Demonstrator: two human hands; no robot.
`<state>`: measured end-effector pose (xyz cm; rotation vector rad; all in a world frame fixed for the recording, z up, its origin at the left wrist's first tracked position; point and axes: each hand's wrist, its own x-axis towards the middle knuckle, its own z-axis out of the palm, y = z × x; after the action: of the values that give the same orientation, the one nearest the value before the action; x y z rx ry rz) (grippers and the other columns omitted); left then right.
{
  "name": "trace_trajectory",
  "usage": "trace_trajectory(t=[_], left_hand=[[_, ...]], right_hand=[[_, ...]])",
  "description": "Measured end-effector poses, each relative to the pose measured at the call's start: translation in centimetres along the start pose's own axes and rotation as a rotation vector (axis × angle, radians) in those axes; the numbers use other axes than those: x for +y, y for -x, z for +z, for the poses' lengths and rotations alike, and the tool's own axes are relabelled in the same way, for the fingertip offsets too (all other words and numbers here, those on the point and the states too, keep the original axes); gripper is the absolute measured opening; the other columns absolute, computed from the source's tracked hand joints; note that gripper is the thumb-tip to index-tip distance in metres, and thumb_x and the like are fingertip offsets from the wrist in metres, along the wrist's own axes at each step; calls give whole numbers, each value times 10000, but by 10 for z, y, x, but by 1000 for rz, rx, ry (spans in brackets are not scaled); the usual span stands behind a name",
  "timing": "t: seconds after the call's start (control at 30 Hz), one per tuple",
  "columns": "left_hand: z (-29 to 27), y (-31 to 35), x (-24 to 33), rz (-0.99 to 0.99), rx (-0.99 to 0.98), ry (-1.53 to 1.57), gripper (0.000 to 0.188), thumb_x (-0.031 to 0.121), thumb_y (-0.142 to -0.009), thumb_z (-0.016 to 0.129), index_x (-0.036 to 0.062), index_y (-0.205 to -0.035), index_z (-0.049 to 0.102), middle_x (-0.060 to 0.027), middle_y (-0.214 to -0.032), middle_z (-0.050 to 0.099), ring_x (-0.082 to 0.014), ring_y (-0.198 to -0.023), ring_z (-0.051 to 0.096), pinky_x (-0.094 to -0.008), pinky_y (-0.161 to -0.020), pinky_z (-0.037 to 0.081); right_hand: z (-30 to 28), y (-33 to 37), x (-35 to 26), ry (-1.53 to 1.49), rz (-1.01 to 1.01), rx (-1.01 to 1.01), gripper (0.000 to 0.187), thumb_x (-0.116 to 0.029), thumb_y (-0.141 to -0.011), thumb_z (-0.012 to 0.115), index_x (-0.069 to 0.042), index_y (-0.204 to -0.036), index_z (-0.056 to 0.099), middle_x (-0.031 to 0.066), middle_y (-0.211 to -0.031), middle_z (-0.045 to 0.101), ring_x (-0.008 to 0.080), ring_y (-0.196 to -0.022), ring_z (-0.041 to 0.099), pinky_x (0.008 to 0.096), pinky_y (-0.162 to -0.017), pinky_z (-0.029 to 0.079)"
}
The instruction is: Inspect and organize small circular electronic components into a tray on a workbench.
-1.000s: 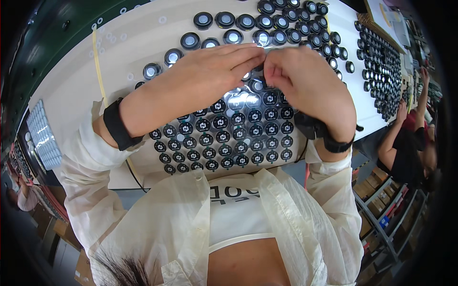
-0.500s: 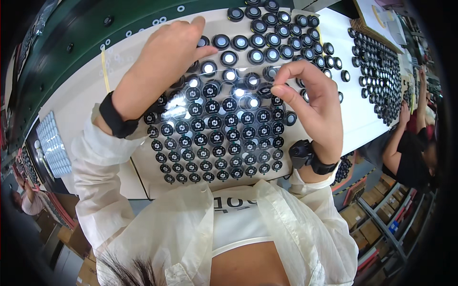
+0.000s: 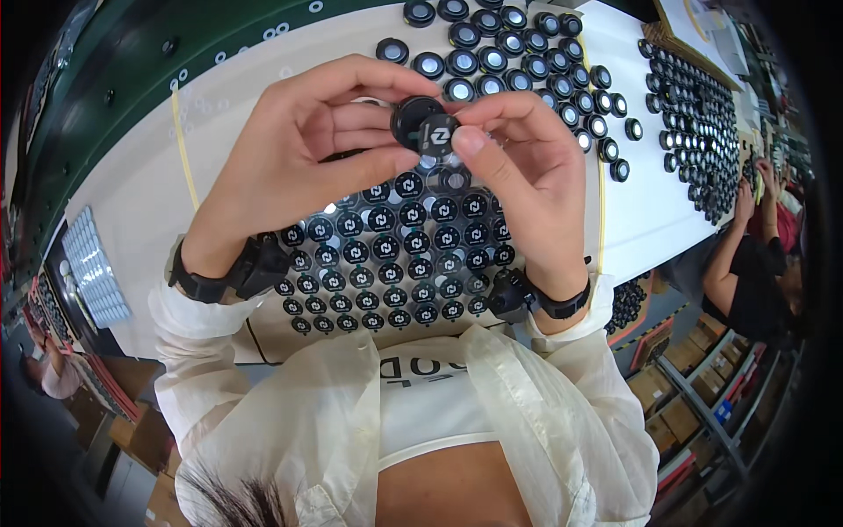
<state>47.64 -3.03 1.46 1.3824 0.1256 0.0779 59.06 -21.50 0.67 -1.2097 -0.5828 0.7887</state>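
In front of my chest, my left hand [image 3: 303,140] grips a black round puck-shaped part [image 3: 411,121] by its rim between thumb and fingers. My right hand [image 3: 531,154] pinches a black round sticker [image 3: 439,134] with a white mark. The sticker overlaps the right side of the part; whether it touches the face, I cannot tell. Beneath both hands lies a clear glossy sheet [image 3: 399,270] carrying rows of matching round black stickers. My hands cover its upper rows.
Several black pucks with pale centres [image 3: 461,61] stand beyond my hands on the table [image 3: 132,184]. More are packed in rows at the right [image 3: 698,132]. A green surface [image 3: 114,114] borders the far left, with washers on it. Pale blue pieces [image 3: 92,263] lie left. Another person's arm [image 3: 738,215] is at the right.
My left hand has come back from the far pucks and now holds one. My right hand has moved left with a sticker, and the two meet in the middle.
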Motion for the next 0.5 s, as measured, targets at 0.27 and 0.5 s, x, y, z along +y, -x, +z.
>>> trace_trajectory(t=[0.27,0.5], left_hand=[[7,10,-6,23,70,-96,492,-140,-809,705,-83,-1280,573,-190,-1177,670,-226,-1011,708,-303,-882,593],[13,14,-8,32,139,-99,460,-125,-807,724,-97,-1250,603,-203,-1114,705,-229,-971,725,-294,-875,597]], right_hand=[[1,2,-2,50,9,51,171,34,-890,706,53,-1051,649,112,-1017,704,121,-929,655,245,-838,530],[3,2,-6,58,73,78,165,39,-877,720,66,-1034,678,123,-977,722,127,-890,685,231,-800,550]])
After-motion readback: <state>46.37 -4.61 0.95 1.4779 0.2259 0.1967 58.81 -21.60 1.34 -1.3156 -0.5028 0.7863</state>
